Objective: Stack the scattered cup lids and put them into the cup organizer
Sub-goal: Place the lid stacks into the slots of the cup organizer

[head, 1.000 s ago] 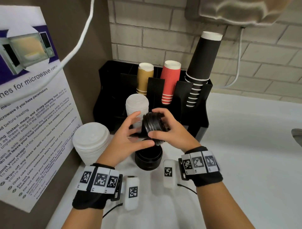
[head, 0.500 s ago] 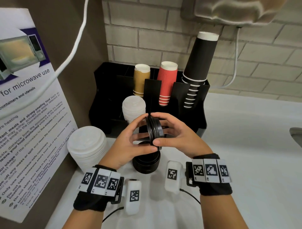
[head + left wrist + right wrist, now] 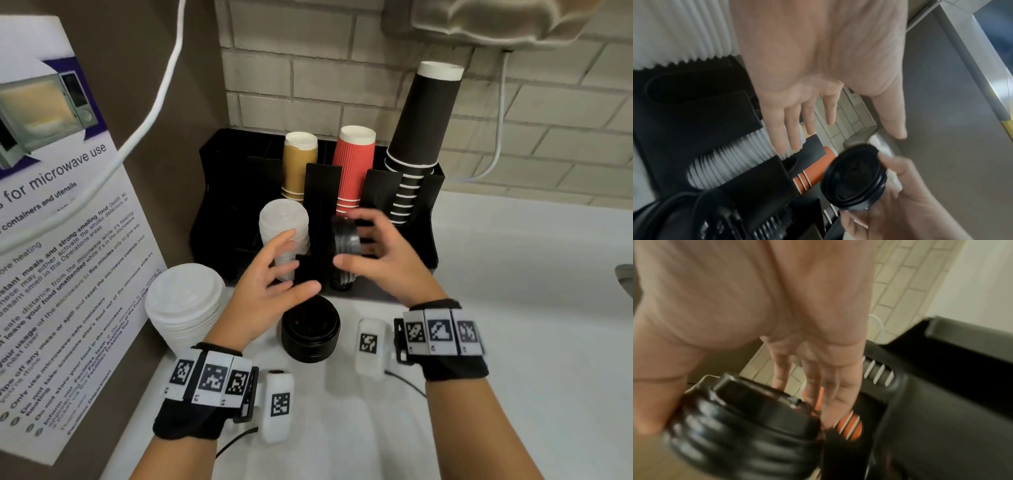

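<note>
My right hand (image 3: 354, 241) grips a short stack of black lids (image 3: 346, 236) tipped on edge, right at the black cup organizer's (image 3: 222, 192) middle front slot, below the red cups (image 3: 352, 168). More black lids (image 3: 340, 279) show in that slot underneath. In the right wrist view the thumb and fingers (image 3: 818, 395) clamp the black lids (image 3: 748, 423). My left hand (image 3: 294, 263) hovers open with spread fingers, holding nothing, in front of the white lids (image 3: 282, 222) in the organizer's left slot. Another black lid stack (image 3: 310, 329) and a white lid stack (image 3: 185, 305) stand on the counter.
Tan cups (image 3: 299, 164) and a tall black cup stack (image 3: 421, 137) stand in the organizer's rear slots. A microwave notice (image 3: 61, 222) leans on the left wall with a white cable (image 3: 150, 116) across it. White counter (image 3: 513, 308) stretches to the right.
My left hand let go of the black lids and opened, drawing back to the left. The right hand alone carried the lids forward to the organizer's middle slot.
</note>
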A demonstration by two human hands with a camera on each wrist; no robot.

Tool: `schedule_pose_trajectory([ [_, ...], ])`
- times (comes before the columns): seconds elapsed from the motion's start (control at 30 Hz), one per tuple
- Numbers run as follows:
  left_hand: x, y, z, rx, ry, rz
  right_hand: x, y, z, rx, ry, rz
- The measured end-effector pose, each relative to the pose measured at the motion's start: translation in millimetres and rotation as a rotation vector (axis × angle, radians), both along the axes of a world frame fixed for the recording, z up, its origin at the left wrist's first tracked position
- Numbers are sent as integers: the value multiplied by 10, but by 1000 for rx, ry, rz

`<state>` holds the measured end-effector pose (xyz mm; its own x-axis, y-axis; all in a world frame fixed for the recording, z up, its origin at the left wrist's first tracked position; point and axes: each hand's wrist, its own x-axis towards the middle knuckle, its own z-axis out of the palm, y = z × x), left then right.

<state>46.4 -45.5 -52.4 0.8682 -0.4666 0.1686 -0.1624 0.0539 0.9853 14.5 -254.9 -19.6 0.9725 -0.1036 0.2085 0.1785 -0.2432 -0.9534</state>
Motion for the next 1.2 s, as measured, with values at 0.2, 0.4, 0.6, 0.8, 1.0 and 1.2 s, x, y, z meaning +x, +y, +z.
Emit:
schedule_pose_trajectory([
  [0.2,18,53,-13,-11,-57,142,411,-383,152,-403,6,-96],
  [0.4,9,14,-18,17,-61,152,704,-303,42,-914,190,87],
  [0.6,14,32,-49,32,-91,167,783,-214,-65,-1119,283,132],
  [0.8,15,39,-64,27,-90,170,782,-178,-174,-1300,284,102],
  [1.0,23,51,-75,36,-98,174,705,-122,-208,-1239,233,64],
  [1.2,64,75,-84,24,-92,194,515,-10,-159,-1123,-27,-19],
])
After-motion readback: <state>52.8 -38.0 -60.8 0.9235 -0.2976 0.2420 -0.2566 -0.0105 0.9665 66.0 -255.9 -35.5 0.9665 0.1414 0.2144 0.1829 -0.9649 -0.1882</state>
